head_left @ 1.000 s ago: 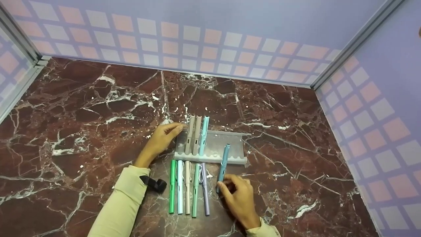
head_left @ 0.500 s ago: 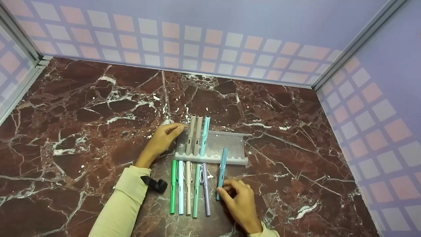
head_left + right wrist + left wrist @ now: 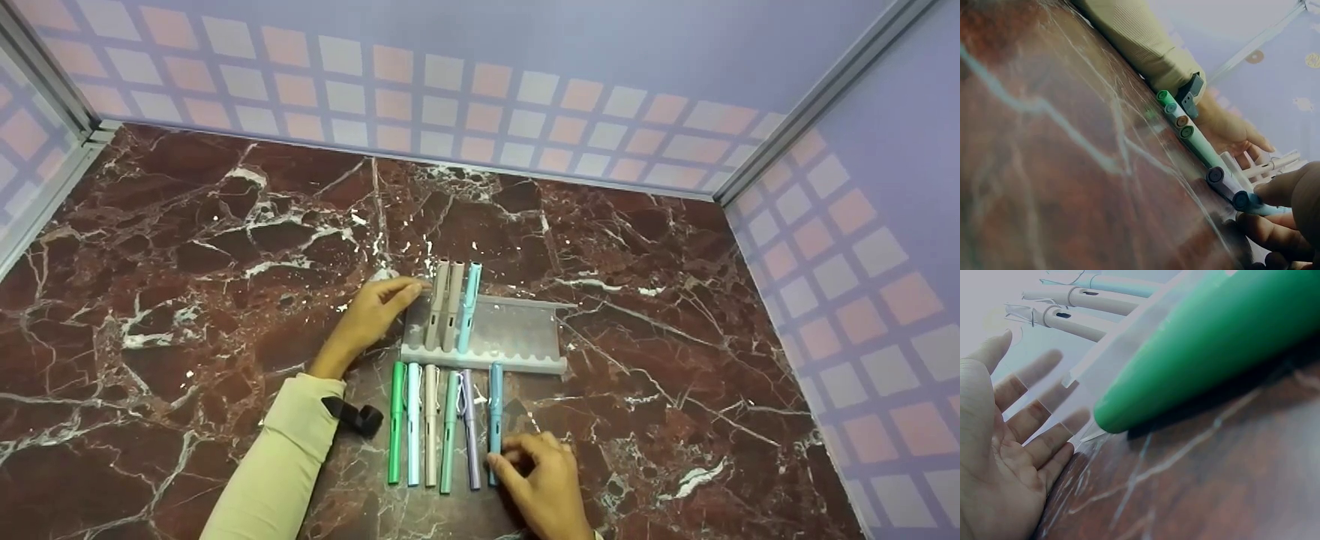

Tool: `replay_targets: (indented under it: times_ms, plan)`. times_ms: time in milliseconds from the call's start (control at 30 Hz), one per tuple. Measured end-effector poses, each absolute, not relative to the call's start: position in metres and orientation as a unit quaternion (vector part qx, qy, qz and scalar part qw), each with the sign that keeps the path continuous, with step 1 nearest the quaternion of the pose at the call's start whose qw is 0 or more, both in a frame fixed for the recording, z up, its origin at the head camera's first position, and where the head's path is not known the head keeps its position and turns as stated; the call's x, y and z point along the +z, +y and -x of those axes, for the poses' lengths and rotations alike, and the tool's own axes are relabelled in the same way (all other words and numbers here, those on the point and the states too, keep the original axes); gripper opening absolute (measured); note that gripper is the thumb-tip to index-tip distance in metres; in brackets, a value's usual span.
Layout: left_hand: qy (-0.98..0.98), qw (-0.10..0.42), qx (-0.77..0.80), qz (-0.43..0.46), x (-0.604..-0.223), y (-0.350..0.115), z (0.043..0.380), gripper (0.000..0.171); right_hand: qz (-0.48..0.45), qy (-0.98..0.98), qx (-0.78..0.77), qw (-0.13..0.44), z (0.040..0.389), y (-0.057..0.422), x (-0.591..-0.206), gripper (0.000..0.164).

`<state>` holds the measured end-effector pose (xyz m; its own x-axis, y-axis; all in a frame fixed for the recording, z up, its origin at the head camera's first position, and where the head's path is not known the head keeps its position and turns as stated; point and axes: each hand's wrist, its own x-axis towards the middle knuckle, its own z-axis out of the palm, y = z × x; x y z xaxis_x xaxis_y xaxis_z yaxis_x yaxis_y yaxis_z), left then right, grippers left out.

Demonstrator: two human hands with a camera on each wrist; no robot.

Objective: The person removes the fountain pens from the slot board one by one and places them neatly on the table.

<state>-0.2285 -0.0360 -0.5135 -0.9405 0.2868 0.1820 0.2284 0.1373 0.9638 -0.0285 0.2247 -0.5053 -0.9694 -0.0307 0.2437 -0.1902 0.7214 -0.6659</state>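
My right hand (image 3: 544, 480) pinches the lower end of a blue pen (image 3: 495, 412) between thumb and finger. The pen lies at the right end of a row on the table, beside a purple pen (image 3: 470, 431). Further left in that row are a green pen (image 3: 396, 424), a pale blue one, a beige one and a sage one. Behind the row stands a clear pen stand (image 3: 517, 330) with a scalloped front ledge. Two taupe pens (image 3: 452, 307) and a light blue pen (image 3: 469, 307) lean in its left part. My left hand (image 3: 1010, 455) touches the stand's left edge, straight fingers behind the clear panel.
The dark red marbled table (image 3: 262, 315) runs back to a lilac wall (image 3: 570, 45) with pink and white squares. Another wall (image 3: 885, 225) rises on the right. A black wrist strap mount (image 3: 356, 418) sits on the left sleeve, near the green pen.
My right hand has brought the blue pen down and left, from raised at a tilt in front of the stand to alongside the purple pen. The left hand stays at the stand's edge.
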Motion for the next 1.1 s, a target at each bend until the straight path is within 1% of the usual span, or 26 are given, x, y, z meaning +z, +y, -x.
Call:
replay_targets:
  times_ms: [600,867,1100]
  plan:
    - [0.750,0.034,0.640,-0.162,-0.5130,-0.0363,0.2284,0.032,-0.077,-0.932,0.334,0.119,0.0288,0.2219,-0.5060,0.018]
    - [0.753,0.033,0.637,-0.164,-0.5127,-0.0356,0.2290,0.032,-0.097,-0.926,0.332,0.148,0.0279,0.2209,-0.5076,0.017]
    - [0.748,0.025,0.640,-0.174,-0.5143,-0.0354,0.2302,0.031,-0.102,-0.928,0.328,0.146,0.0286,0.2209,-0.5087,0.018]
